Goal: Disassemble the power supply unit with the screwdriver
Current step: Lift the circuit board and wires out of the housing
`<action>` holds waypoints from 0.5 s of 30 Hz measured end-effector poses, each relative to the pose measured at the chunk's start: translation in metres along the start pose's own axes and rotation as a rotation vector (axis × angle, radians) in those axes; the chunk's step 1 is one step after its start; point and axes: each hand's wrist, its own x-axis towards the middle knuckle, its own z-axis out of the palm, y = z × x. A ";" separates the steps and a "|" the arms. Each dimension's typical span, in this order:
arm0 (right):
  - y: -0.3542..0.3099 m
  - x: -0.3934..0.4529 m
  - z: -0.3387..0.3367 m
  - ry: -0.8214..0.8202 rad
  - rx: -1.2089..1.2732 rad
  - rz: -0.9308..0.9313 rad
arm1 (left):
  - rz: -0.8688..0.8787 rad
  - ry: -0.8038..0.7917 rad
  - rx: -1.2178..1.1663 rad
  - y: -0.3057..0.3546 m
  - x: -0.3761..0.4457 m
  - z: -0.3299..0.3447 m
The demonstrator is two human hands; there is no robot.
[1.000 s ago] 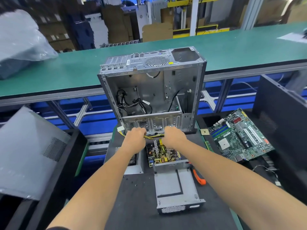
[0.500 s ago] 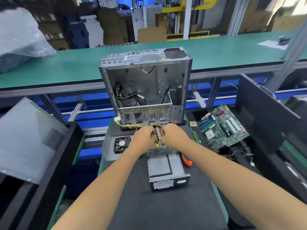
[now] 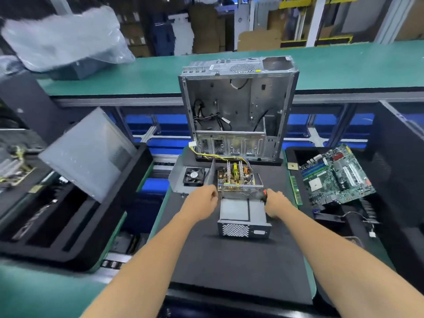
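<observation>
The power supply [image 3: 236, 180] lay opened on the black mat [image 3: 229, 260], just in front of the upright chassis [image 3: 236, 111]. Its circuit board, seated in the open shell, was exposed toward the chassis, and yellow wires [image 3: 206, 154] were seen trailing from it to a white connector [image 3: 192, 144] at the chassis foot. A grey cover [image 3: 243, 216] with a meshed end lay just nearer the person, touching or almost touching the shell. A fan plate [image 3: 183, 177] was set flat to the left, probably so that the board could be reached.

The left hand [image 3: 204, 200] was held at the near left corner of the shell, fingers curled; whether anything was pinched could not be told. The right hand [image 3: 275, 203] was closed round the screwdriver [image 3: 265, 195], of which only an orange-and-black handle showed beside the shell's right corner, presumably taken up for the remaining board screws.

A motherboard [image 3: 335, 177] rested tilted in a bin at the right, well apart, evidently put aside as stripped stock.
</observation>
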 end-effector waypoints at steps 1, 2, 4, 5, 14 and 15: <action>0.001 0.002 0.004 0.007 0.015 -0.001 | -0.021 -0.003 -0.014 -0.006 -0.003 0.004; 0.003 0.005 0.009 0.033 0.023 -0.010 | -0.043 -0.009 -0.024 -0.013 -0.006 0.009; 0.005 0.011 0.012 0.096 0.018 -0.030 | -0.088 -0.024 -0.031 -0.025 -0.011 0.015; 0.005 0.013 0.011 0.114 0.012 -0.038 | -0.110 -0.029 -0.028 -0.032 -0.013 0.017; -0.027 0.013 -0.047 0.310 0.409 0.138 | -0.164 -0.127 0.005 -0.072 -0.007 0.009; -0.037 0.006 -0.054 0.360 0.418 0.093 | -0.155 -0.141 0.010 -0.072 -0.006 0.006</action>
